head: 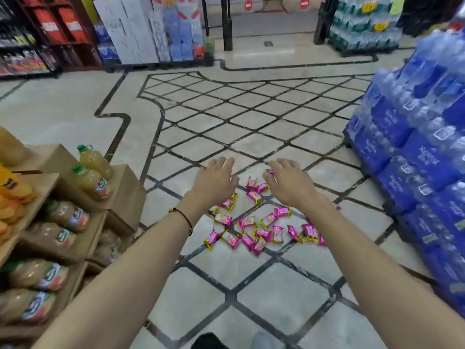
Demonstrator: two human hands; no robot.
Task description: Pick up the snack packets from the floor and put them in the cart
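Several small pink and yellow snack packets point(261, 229) lie scattered on the tiled floor point(276, 293) in front of me. Both my arms reach forward over them. My left hand point(216, 181) hovers palm down above the left side of the pile, fingers relaxed, holding nothing. Above the far packets my right hand point(289, 182) hangs with its fingers spread, and its fingertips are close to a pink packet point(270, 173); whether they touch it I cannot tell. No cart is in view.
Cardboard display boxes with juice bottles point(93, 172) stand at my left. Stacked packs of water bottles in blue wrap point(412, 157) rise at my right. Further shelves and a gate with red signs point(247, 6) are at the back. My shoes point(261, 341) show at the bottom edge.
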